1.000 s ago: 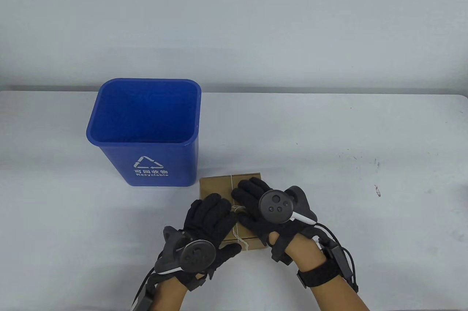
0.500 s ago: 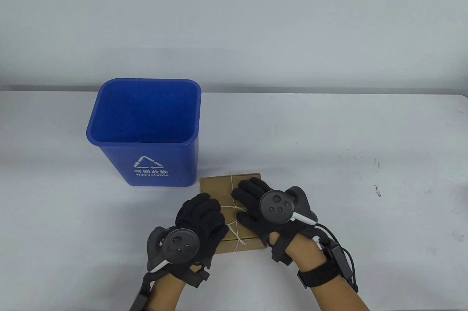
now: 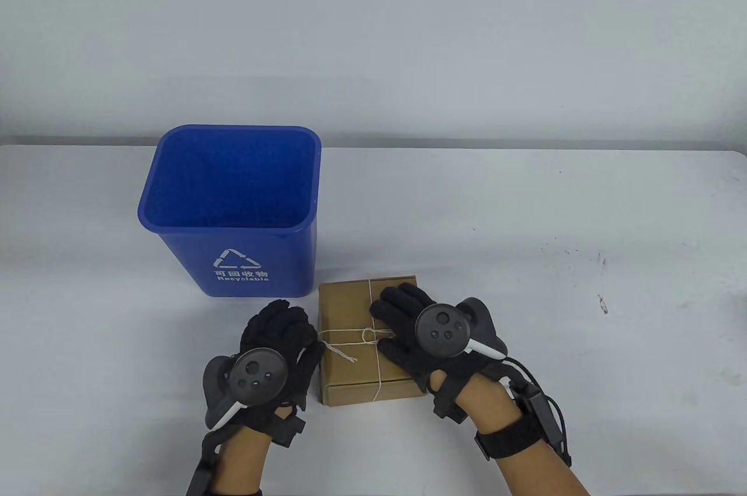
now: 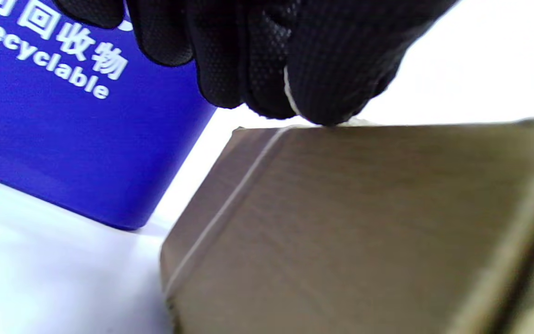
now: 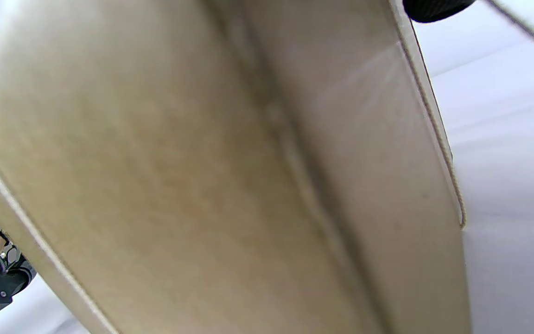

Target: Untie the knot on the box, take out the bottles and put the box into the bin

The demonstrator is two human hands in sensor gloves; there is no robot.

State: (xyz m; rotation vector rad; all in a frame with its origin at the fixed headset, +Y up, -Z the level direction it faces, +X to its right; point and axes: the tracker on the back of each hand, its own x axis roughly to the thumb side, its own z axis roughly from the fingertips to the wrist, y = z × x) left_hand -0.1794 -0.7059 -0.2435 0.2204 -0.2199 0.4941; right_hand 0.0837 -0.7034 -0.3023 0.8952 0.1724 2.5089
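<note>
1. Left hand (image 3: 274, 338) sits at the left edge of the box (image 3: 350, 356), nearest the camera. Its fingers (image 4: 332, 83) pinch the string (image 3: 344, 335) at the top-left edge of the box — the left wrist view shows a white strand caught between the fingertips.
2. Right hand (image 3: 408, 327) lies flat on the right half of the box top, fingers relaxed and straight, pressing down rather than gripping anything. It looks to be acting as an anchor.
3. Box sits closed on the surface (image 3: 525, 286), string crossed over it, knot (image 3: 369, 335) near the middle of the top with one loose end trailing toward the front-left.
4. Bin (image 3: 233, 210) stands upright just behind-left of the box, near but apart from it.
5. Step in hand, as I read it: untying, first stage. No bottles visible, so they are presumably inside.
6. Next move calls for a steady outward pull on the pinched strand while the right hand holds the box still — if the knot binds, pick at it directly.
</note>
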